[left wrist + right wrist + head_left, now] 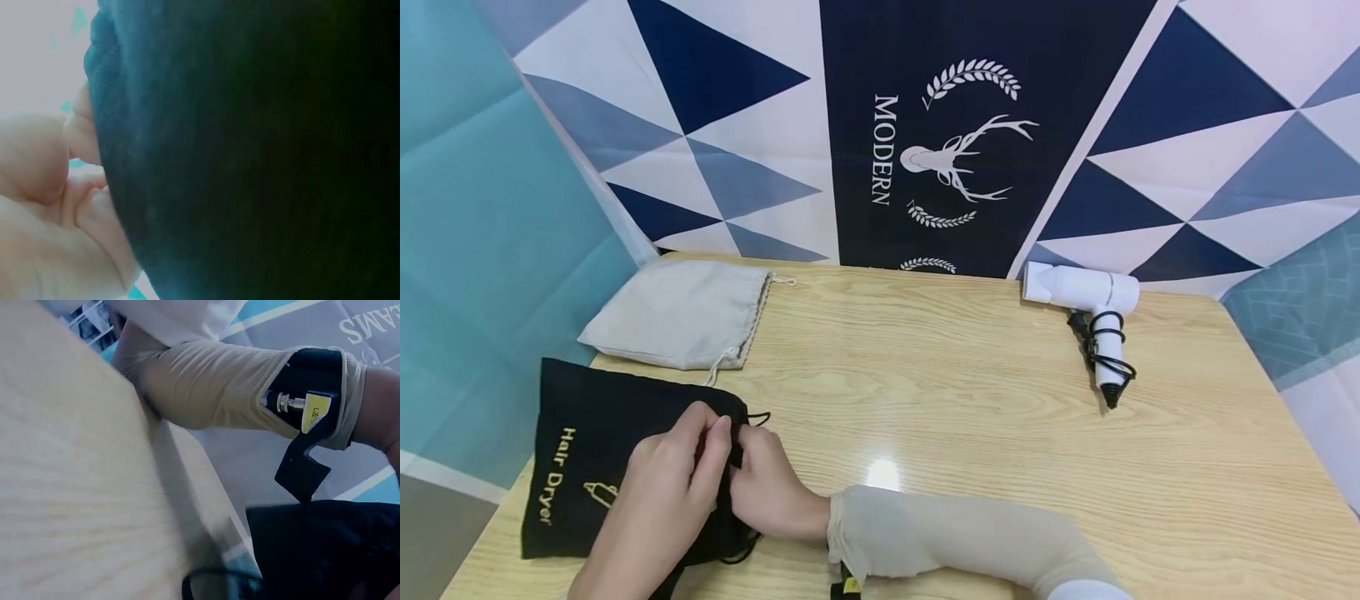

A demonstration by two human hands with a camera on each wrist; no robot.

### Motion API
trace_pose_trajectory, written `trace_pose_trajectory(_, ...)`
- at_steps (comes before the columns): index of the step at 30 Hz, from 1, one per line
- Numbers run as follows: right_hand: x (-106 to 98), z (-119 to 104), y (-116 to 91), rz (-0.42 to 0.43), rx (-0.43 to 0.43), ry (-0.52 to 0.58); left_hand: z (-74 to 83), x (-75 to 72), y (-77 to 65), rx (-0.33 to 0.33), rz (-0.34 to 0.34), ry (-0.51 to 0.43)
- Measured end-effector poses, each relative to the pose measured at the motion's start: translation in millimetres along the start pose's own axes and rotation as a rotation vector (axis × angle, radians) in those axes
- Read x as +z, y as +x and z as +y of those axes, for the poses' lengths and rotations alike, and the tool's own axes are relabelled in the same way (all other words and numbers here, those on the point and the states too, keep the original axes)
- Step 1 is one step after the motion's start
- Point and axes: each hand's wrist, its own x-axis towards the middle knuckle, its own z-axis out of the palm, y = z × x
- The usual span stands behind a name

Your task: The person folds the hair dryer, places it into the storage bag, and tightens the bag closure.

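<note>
A black drawstring bag (pixel 632 417) with gold "Hair Dryer" lettering lies at the front left of the table, its mouth towards the right. At that mouth, my left hand (pixel 673 471) grips the fabric with thumb and curled fingers. My right hand (pixel 775 490) grips the same end from the right side, its fingertips hidden by the cloth. Black cord loops stick out near both hands. In the left wrist view the dark bag (pixel 250 150) fills most of the picture, with curled fingers (pixel 84 131) at its edge.
Behind the black bag lies a pale drawstring pouch (pixel 681 312). At the table's back right is a white hair dryer (pixel 1078 287), its black cord wound round the handle. A patterned cloth (pixel 760 125) hangs along the table's (pixel 925 367) back edge.
</note>
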Motion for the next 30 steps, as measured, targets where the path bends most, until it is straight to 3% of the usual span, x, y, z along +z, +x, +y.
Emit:
trace_pose_trajectory(4,4,8,1,-0.033,-0.104,0.059,3.9,2.0,-2.9,0.001,-0.05,-0.015)
trace_pose_trajectory(7,7,13,1,-0.075,-0.13,0.108,3.9,3.2,-3.2,0.016,-0.055,0.002)
trace_pose_trajectory(12,8,21,1,-0.094,-0.121,0.009,0.8,6.5,-1.6,0.04,-0.093,0.039)
trace_pose_trajectory(20,-5,30,11,-0.222,-0.103,-0.337,-5.9,14.2,1.8,0.068,-0.162,0.104)
trace_pose_trajectory(23,-11,36,17,-0.265,-0.129,-0.44,-8.8,17.8,2.8,0.086,-0.189,0.149)
trace_pose_trajectory(30,-16,41,23,-0.351,-0.217,-0.544,-13.2,22.8,4.1,0.078,-0.282,0.24)
